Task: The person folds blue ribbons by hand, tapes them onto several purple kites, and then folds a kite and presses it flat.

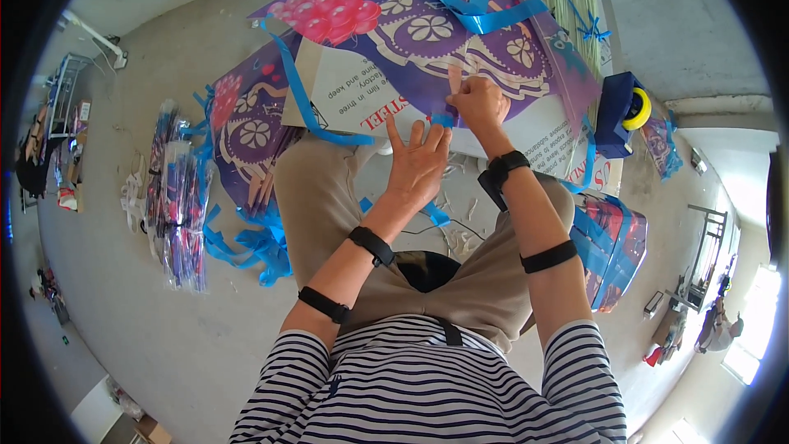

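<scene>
A purple printed kite (431, 29) with a cartoon princess and pink balloons lies over a white printed board (341, 86) in front of my lap. At the kite's near edge my right hand (479, 104) is closed, thumb and fingers pinched together; what they hold, if anything, is hidden. My left hand (418, 166) lies flat with fingers spread at the board's near edge. A short blue strip (442, 120) shows between the two hands at the kite's lower tip. Blue ribbon (477, 10) loops across the kite's top.
A blue tape dispenser (618, 119) with a yellow roll stands at the board's right. Thin pale sticks (571, 12) lie at the far right. Another purple kite (251, 127) hangs left. Plastic-wrapped bundles (182, 214), tangled blue ribbon (267, 253) and a strapped bundle (610, 251) flank my legs.
</scene>
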A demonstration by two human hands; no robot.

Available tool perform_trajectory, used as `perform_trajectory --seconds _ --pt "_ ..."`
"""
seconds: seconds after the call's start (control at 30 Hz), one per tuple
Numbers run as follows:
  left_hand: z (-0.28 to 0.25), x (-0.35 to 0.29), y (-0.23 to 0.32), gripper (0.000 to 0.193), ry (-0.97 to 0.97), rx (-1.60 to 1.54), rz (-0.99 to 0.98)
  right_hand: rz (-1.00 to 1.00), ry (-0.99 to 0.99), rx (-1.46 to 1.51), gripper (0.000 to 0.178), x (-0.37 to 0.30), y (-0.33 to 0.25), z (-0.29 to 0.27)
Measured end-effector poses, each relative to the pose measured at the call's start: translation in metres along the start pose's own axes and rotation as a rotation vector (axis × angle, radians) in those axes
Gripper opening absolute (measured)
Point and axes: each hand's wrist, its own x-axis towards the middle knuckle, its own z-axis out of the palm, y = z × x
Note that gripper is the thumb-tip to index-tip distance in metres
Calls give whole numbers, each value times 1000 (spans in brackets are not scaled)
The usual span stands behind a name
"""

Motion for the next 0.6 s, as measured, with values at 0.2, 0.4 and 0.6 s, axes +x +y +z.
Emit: perform_trajectory --seconds 0.2,0.4,0.6 --pt "-1 -2 2 59 47 31 7 78 -110 32 28 -10 4 4" --pt "-2 -8 5 63 30 10 2 99 -48 39 25 -20 2 -1" --pt "-5 -12 8 65 -7 13 -10 75 -92 -71 26 -23 3 -2"
